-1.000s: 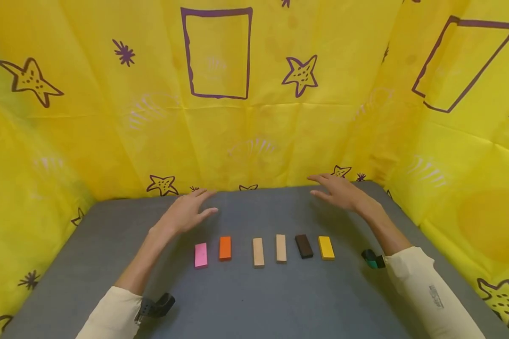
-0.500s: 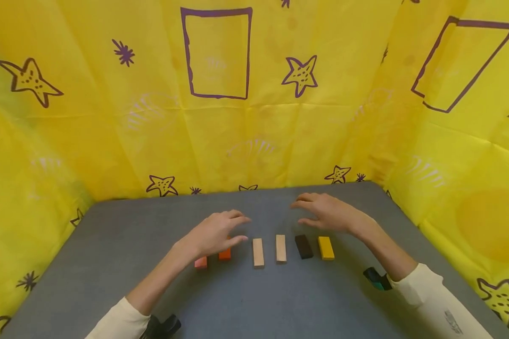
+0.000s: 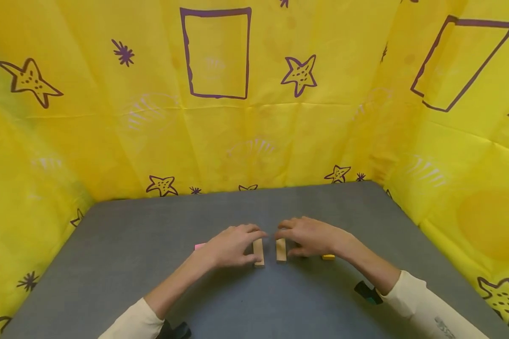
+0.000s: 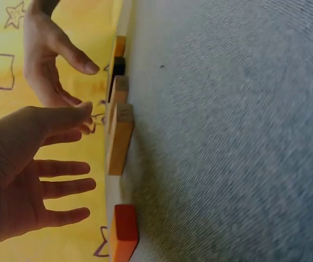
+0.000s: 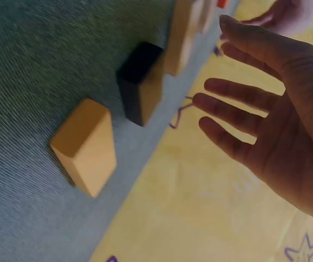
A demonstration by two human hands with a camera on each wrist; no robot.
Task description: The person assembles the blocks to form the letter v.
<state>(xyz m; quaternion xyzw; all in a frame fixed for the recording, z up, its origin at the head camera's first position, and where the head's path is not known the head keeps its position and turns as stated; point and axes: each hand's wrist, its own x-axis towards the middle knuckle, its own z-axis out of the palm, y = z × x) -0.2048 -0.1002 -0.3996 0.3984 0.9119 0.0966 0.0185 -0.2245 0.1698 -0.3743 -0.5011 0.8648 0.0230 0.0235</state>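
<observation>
My left hand [image 3: 231,246] hovers over the left plain wooden block [image 3: 258,262], fingers spread and holding nothing. Above the right plain wooden block [image 3: 282,254] is my right hand [image 3: 311,236], also with nothing in its grasp. The left wrist view shows a gap between the left fingers and the wooden blocks, and an orange block [image 4: 126,232] below them. In the right wrist view, a black block [image 5: 140,82] and a yellow block [image 5: 85,147] lie apart from the right fingers. The head view has the orange and black blocks mostly hidden under the hands.
A pink block [image 3: 199,246] peeks out behind the left forearm. The blocks lie in a row on a grey cloth-covered table [image 3: 254,306]. Yellow patterned fabric [image 3: 237,141] stands behind the table and along both sides.
Both hands have moved inward and nearer the camera, from behind the outer blocks to above the two wooden ones. The blocks appear to lie where they were.
</observation>
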